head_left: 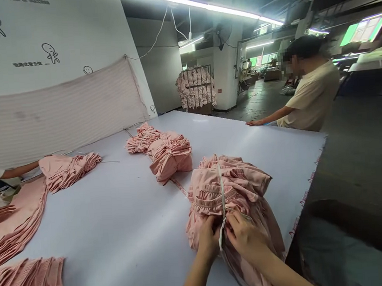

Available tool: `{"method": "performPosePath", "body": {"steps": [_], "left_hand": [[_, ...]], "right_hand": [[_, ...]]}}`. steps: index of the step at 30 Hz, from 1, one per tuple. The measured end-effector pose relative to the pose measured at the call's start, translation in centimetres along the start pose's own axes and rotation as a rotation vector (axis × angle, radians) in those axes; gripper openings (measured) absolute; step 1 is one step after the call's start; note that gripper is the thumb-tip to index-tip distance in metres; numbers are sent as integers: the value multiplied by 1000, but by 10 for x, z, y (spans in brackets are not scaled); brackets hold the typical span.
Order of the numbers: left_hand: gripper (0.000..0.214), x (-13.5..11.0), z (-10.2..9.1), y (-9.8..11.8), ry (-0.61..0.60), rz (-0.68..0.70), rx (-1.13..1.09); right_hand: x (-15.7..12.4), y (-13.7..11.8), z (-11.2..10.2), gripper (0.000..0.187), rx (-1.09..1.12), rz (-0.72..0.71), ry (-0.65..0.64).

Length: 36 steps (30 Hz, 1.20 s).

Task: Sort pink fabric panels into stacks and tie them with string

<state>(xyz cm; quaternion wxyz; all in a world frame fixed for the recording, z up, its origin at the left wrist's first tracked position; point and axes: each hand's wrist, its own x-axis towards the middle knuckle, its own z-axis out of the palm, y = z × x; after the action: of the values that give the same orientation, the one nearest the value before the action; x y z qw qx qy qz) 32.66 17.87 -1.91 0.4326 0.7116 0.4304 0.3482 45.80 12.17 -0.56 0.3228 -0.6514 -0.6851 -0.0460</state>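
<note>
A large bundle of pink garments (pixel 233 179) with gathered elastic edges lies on the table right in front of me. A pale fabric strip (pixel 221 188) runs over its top and comes together in a knot at the near side. My left hand (pixel 211 235) is closed at the left of that knot, its fingertips pinching the strip. From the right, my right hand (pixel 245 233) grips the strip at the knot, fingers bent against the cloth. Loose ends of the strip hang down between and below both hands.
More tied pink bundles (pixel 170 155) lie further back on the pale table (pixel 119 235). At left, another person's hands (pixel 1 213) touch pink stacks (pixel 68 169); a ribbed pink pile (pixel 27 283) sits near left. A person (pixel 314 86) leans a hand on the far right edge.
</note>
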Motion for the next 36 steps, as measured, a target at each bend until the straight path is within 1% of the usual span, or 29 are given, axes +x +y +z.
{"method": "performPosePath", "body": {"steps": [2, 4, 5, 6, 7, 9, 10, 11, 12, 13, 14, 16, 17, 18, 20, 23, 25, 27, 30, 31, 33, 35, 36], "left_hand": [[27, 0, -2, 1, -7, 6, 10], [27, 0, -5, 5, -15, 5, 22], [26, 0, -6, 8, -20, -2, 34], [25, -1, -7, 10, -22, -14, 52], [24, -1, -8, 13, -24, -25, 71], [25, -1, -8, 15, -21, -50, 100], [26, -2, -8, 15, -19, -60, 107], [27, -2, -7, 15, -18, -65, 107], [26, -2, -6, 14, -16, -66, 102], [25, -2, -6, 13, -14, -63, 99], [24, -2, -5, 12, -10, -60, 98], [20, -2, -3, 10, -8, -50, 94], [19, -2, -3, 9, -5, -49, 92], [19, -2, -3, 9, -5, -47, 91], [20, -2, -3, 8, -5, -41, 91], [21, -2, -3, 7, -12, -25, 78], [22, -2, -4, 5, -14, -18, 71], [22, -2, -4, 4, -4, -24, 76], [18, -2, -4, 3, 7, -31, 92], [17, -2, -3, 3, 6, -29, 92], [18, -2, -3, 3, 1, -22, 88], [21, -2, -2, 1, -5, -18, 93], [21, -1, -2, 1, -5, -23, 103]], "right_hand": [[1, -4, 8, 17, -95, -4, 60], [6, -7, 10, 15, -66, 27, 62], [9, -7, 8, 13, -8, 71, 33], [12, -8, 5, 11, 80, 151, -30], [15, -9, 0, 12, 201, 263, -130], [20, -11, -11, 17, 522, 520, -417], [20, -12, -16, 18, 674, 623, -560], [20, -13, -21, 18, 785, 680, -659], [19, -15, -25, 18, 832, 676, -686], [17, -16, -28, 16, 802, 620, -635], [14, -17, -29, 15, 707, 533, -529], [7, -16, -26, 8, 423, 335, -274], [4, -14, -21, 5, 276, 257, -178], [1, -11, -16, 8, 145, 198, -112], [-2, -6, -3, 13, -37, 123, -33], [-1, 1, 8, 14, -138, 76, 69], [0, 2, 9, 18, -158, 49, 105], [1, 2, 5, 21, -158, 3, 107], [3, -3, 0, 21, -32, -26, 98], [4, -4, 0, 19, 41, -7, 96], [7, -8, 1, 16, 187, 76, 71], [7, -11, 0, 12, 322, 209, 6], [6, -13, -2, 10, 412, 290, -51]]}}
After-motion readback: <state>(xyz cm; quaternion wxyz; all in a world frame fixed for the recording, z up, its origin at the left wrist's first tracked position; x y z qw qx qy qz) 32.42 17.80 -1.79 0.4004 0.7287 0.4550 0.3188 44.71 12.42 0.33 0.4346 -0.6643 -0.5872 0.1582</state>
